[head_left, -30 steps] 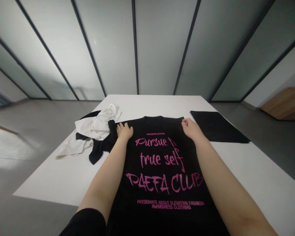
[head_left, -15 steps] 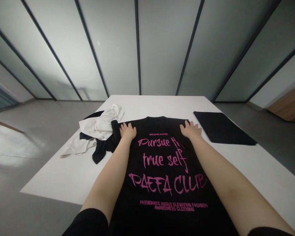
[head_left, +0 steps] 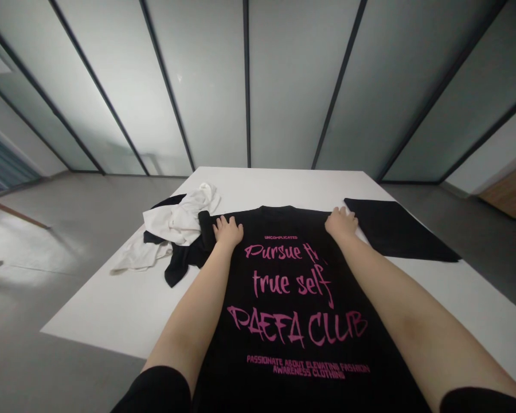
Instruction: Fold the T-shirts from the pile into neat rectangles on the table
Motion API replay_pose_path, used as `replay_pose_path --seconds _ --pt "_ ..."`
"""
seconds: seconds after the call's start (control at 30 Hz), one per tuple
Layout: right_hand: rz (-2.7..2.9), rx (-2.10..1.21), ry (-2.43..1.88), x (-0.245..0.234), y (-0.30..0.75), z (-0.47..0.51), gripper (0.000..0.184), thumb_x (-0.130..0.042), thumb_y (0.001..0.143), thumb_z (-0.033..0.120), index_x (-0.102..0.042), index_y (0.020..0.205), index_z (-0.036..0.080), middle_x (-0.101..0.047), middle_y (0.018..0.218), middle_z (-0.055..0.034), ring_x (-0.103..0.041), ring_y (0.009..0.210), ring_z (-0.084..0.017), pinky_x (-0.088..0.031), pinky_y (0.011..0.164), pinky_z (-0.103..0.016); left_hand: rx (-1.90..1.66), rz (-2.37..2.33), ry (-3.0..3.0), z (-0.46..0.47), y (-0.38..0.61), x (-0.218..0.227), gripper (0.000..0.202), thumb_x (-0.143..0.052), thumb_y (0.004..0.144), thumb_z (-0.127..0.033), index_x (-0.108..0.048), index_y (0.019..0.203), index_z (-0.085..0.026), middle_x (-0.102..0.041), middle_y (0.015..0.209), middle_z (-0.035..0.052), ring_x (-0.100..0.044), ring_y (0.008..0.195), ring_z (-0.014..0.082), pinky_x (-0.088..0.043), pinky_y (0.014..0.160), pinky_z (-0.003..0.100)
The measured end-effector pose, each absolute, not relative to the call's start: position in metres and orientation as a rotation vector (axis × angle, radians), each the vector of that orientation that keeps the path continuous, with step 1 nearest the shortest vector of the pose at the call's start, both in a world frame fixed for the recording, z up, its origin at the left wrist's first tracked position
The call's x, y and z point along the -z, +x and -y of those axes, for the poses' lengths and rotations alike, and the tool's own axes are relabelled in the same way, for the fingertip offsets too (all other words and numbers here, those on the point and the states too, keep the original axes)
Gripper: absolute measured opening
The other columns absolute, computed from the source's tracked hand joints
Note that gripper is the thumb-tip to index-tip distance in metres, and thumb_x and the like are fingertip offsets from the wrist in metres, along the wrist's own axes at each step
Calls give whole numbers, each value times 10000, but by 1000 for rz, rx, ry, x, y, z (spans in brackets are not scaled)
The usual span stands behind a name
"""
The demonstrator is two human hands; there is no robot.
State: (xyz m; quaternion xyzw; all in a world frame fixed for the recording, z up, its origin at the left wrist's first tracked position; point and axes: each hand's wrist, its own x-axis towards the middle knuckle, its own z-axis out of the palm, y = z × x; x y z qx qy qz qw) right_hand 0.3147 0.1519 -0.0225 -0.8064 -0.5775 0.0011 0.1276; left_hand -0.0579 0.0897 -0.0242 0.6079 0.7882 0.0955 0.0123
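Observation:
A black T-shirt [head_left: 284, 298] with pink lettering lies flat on the white table [head_left: 112, 310], its collar at the far end. My left hand [head_left: 227, 231] rests flat with fingers spread on the shirt's far left shoulder. My right hand [head_left: 341, 222] lies on the far right shoulder edge, fingers curled over the cloth. Both forearms stretch along the shirt's two sides.
A crumpled heap of white cloth [head_left: 176, 221] and black cloth [head_left: 178, 267] lies left of the shirt. A flat folded black garment [head_left: 395, 232] lies at the right. Glass wall panels stand behind the table; grey floor surrounds it.
My right hand slid outward to the shirt's right shoulder edge and its fingers curled down. My left hand stayed on the left shoulder. The camera shifted slightly.

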Motion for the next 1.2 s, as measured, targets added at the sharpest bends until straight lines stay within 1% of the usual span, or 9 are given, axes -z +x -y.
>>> replay_pose_path --seconds 0.23,0.33,0.4,0.5,0.57,0.7,1.0,1.1,1.2 --pt "1867 -192 -2341 37 268 -131 817 -268 1069 563 -329 1694 40 -255 1771 -250 -231 1617 -469 -206 1294 -603 -274 -2408 1862 -96 -58 22 634 -470 1029 -474 -541 1579 -166 -402 1710 252 -340 1604 430 -303 1266 623" --pt "1879 -215 -2374 42 267 -127 847 -245 1069 594 -282 1721 56 -216 1795 -223 -206 1636 -453 -158 1316 -592 -298 -2229 1857 -105 -75 2 536 -540 1006 -493 -676 1447 -221 -610 1561 196 -543 1470 401 -438 1189 526" --pt "1870 -216 -2391 41 269 -128 852 -257 1067 602 -279 1725 61 -203 1801 -213 -200 1640 -453 -146 1323 -582 -461 -2163 1866 -109 -96 -15 450 -432 1063 -417 -743 1328 -227 -740 1387 145 -677 1314 325 -503 1113 416" --pt "1873 -213 -2390 37 271 -130 858 -273 1066 605 -283 1725 56 -203 1803 -208 -191 1643 -453 -142 1327 -569 -699 -2394 1777 -110 -134 -35 470 -413 1054 -267 -643 1453 -174 -724 1408 171 -682 1302 317 -498 1110 403" --pt "1866 -201 -2387 36 270 -129 855 -271 1067 603 -291 1722 54 -215 1800 -207 -201 1641 -450 -144 1326 -569 -579 -2533 1639 -107 -153 -38 494 -468 1018 -259 -614 1465 -106 -706 1412 229 -668 1319 360 -494 1112 437" --pt "1841 -180 -2386 36 269 -128 863 -264 1065 612 -299 1720 51 -225 1798 -203 -207 1638 -451 -150 1325 -569 -341 -2573 1536 -103 -166 -32 475 -565 963 -348 -684 1342 -86 -717 1373 264 -675 1301 390 -519 1060 444" --pt "1852 -151 -2355 37 271 -126 830 -285 1069 606 -355 1704 76 -278 1781 -200 -233 1633 -433 -175 1318 -554 -277 -2287 1599 -101 -152 -39 219 -658 898 -351 -793 976 -197 -815 923 117 -782 953 302 -583 812 342" --pt "1860 -145 -2352 36 270 -124 817 -295 1071 594 -369 1697 75 -282 1778 -205 -244 1628 -433 -178 1315 -553 -360 -2063 1679 -98 -142 -44 322 -602 957 -465 -792 1040 -219 -818 984 86 -771 953 273 -594 798 328" --pt "1859 -143 -2352 35 270 -122 806 -292 1074 591 -375 1696 84 -292 1776 -195 -247 1628 -428 -181 1314 -544 -506 -1989 1676 -97 -132 -43 448 -459 1031 -510 -760 1228 -242 -809 1193 90 -757 1068 263 -603 847 336"
